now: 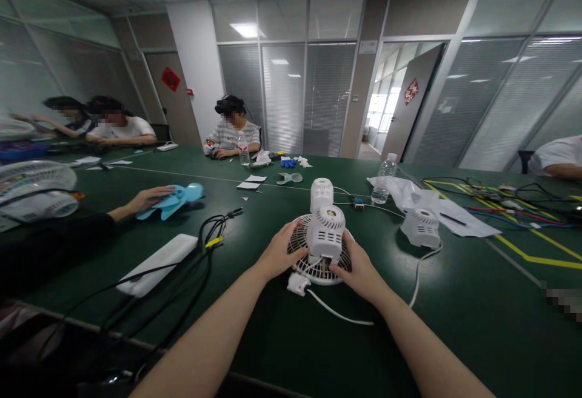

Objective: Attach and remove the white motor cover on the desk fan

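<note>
A small white electric fan [328, 237] lies grille-down on the green table, its slotted motor housing facing up. My left hand [282, 251] grips the left side of the round grille, fingers curled over the rim. On the other side, my right hand [361, 269] holds the grille's right edge, with the thumb near the base of the housing. A white plastic piece [298, 284] with a white cable [339, 314] lies just in front of the grille. Directly behind the fan stands another white motor housing [322, 191]. The grille's underside is hidden.
At left, another person's hand [152, 197] touches blue fan blades [175, 203] beyond a white power strip [159, 265] with black cables. To the right are a third white housing [421, 227], a water bottle [385, 179] and paper [473, 219]. Pale fan blades [290, 177] lie farther back.
</note>
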Demonstrator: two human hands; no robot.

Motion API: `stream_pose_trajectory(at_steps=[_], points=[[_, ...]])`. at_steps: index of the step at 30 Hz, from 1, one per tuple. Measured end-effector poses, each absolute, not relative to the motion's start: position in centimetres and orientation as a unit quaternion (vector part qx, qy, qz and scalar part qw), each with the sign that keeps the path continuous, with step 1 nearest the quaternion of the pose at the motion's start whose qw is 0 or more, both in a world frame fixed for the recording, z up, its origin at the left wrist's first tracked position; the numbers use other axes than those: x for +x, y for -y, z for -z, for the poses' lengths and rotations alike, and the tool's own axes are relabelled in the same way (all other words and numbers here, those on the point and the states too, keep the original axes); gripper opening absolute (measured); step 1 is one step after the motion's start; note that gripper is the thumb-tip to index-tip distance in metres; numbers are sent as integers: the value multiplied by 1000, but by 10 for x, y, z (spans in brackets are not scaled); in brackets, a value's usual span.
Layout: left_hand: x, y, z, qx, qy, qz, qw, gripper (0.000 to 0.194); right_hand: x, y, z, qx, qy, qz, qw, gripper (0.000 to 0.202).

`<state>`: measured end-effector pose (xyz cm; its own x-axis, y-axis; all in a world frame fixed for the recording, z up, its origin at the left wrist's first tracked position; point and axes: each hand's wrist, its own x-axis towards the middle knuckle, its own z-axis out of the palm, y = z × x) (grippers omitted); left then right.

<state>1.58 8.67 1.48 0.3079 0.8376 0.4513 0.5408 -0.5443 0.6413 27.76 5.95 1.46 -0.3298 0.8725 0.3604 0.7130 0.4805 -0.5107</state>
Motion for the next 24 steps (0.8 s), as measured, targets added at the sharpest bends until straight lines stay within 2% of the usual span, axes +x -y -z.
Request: stream_pose_trajectory(at_steps=[5, 14, 18, 24], points=[[7, -102, -4, 708, -482, -465, 224, 53, 277, -62, -11, -493, 807, -122, 302, 103], [1, -102, -2, 656, -519, -490, 247, 33, 270, -56, -22, -520, 798, -108, 285, 99], [6, -77, -34, 658, -511, -511, 211, 26, 268, -51, -26, -539, 791, -100, 271, 92], [37, -30, -120, 751, -401, -494, 174, 15, 270, -51, -27, -531, 799, -74, 273, 83]])
